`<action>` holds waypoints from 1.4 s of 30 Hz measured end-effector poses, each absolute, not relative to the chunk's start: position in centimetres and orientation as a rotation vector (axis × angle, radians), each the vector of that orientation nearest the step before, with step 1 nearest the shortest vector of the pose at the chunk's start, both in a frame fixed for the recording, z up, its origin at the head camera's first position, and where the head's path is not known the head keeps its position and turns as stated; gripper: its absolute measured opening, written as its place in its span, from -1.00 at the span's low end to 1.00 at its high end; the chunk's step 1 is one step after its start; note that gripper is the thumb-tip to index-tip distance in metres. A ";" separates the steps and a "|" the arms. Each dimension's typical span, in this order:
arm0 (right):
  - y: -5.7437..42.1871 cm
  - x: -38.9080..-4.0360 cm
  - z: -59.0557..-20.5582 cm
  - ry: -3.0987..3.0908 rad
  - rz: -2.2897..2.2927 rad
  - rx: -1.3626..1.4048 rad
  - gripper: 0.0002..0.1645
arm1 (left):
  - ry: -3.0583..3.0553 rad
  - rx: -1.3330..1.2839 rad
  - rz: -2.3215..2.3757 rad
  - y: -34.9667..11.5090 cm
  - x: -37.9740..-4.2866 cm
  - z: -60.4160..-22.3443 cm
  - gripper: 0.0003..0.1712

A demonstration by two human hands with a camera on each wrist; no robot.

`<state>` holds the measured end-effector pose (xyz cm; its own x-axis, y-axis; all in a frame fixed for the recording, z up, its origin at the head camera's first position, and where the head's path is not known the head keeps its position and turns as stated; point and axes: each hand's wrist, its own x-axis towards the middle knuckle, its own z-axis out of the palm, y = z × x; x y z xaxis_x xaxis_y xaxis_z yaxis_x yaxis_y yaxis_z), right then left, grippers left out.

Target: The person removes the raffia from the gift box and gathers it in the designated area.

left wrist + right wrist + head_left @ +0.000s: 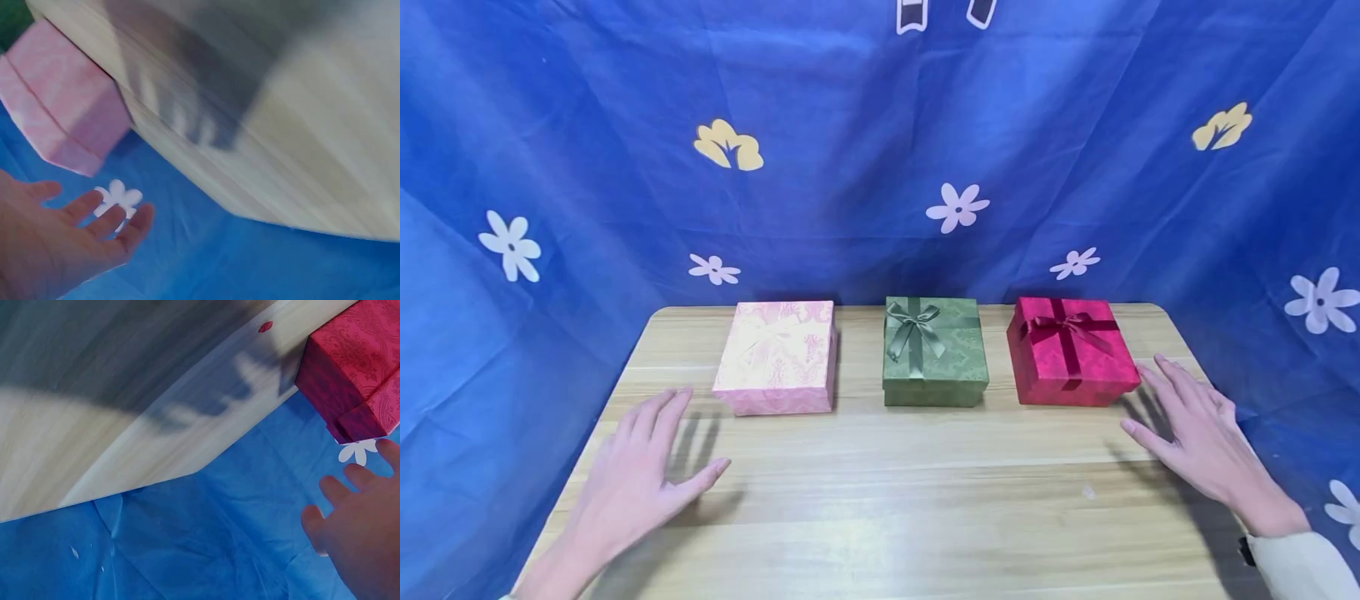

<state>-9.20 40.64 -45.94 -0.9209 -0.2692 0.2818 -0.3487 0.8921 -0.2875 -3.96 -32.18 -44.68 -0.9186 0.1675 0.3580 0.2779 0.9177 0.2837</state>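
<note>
Three gift boxes stand in a row along the back of the table: a pink box [775, 354] at left, a green box [934, 354] with a ribbon bow in the middle, and a red box [1071, 354] with a dark red ribbon at right. My left hand [632, 475], fingers spread, hovers over the table in front of the pink box and holds nothing. Beside the red box's front right corner is my right hand [1202, 442], also spread and without anything in it. The wrist views show the pink box [69, 94] and the red box [356, 369] beyond the fingertips.
A wooden table [887, 492] with rounded back corners carries the boxes. Blue cloth [820, 183] printed with flowers hangs behind it and along both sides. A small red mark [265, 327] shows on the tabletop in the right wrist view.
</note>
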 end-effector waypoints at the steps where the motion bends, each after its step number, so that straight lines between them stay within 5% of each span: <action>1: 40.6 -9.2 -45.9 -2.822 0.511 0.464 0.10 | -2.741 -0.325 -0.501 -31.6 -3.6 -44.6 0.24; 14: 40.3 -10.1 -45.7 -2.736 1.036 0.380 -0.22 | -2.665 -0.541 -1.173 -19.5 -1.3 -43.4 0.00; 29: 39.4 -12.6 -46.3 -2.687 1.202 0.286 -0.28 | -2.697 -0.798 -1.952 -6.2 -5.3 -43.6 -0.09; 42: 39.6 -14.8 -46.0 -2.675 1.551 0.150 -0.30 | -2.831 -0.870 -1.984 5.2 -9.8 -44.5 0.20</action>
<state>-14.77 39.59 -46.03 -0.9942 -0.0608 0.0885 -0.1071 0.4934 -0.8632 -9.78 5.24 -44.52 -0.7979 0.5991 -0.0661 0.1422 0.2938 0.9452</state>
